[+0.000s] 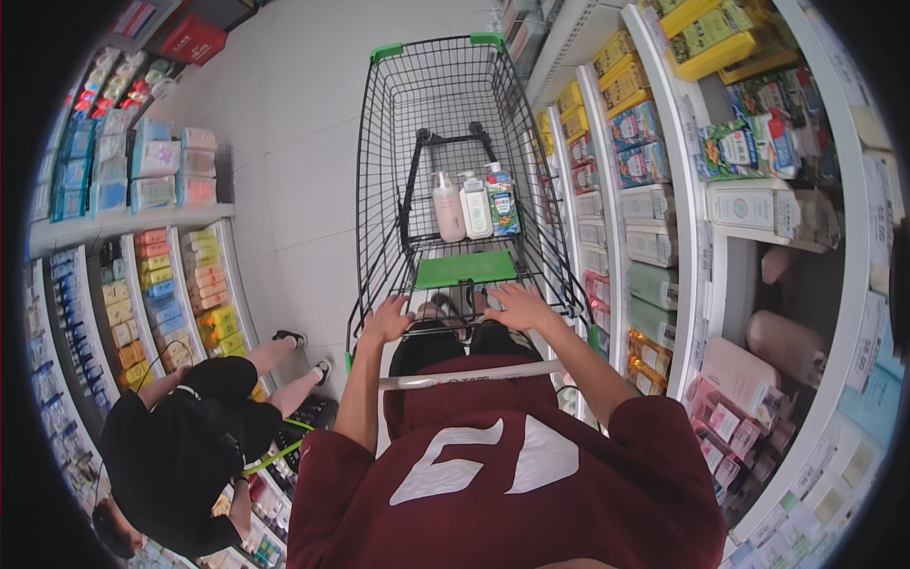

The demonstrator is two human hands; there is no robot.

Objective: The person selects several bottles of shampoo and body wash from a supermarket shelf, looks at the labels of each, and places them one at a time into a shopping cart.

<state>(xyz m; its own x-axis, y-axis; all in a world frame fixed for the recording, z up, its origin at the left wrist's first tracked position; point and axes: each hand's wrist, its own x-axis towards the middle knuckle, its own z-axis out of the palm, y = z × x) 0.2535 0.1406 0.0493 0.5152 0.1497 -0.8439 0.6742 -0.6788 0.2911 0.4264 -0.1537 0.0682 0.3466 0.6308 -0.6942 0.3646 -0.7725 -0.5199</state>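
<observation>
A black wire shopping cart with green corner pieces stands before me. My left hand lies over the left side of its rear wire frame, fingers apart. Over the right side, my right hand rests with spread fingers near the green seat flap. Behind both wrists, the white handle bar crosses in front of my body. Inside the basket, a pink pump bottle, a white pump bottle and a blue-green pump bottle are side by side.
Close along the right runs a shelf unit with bottles and packs. On the left, another shelf unit holds colourful packs. A person in black is at lower left beside a black basket with green handles. Pale tiled floor lies left of the cart.
</observation>
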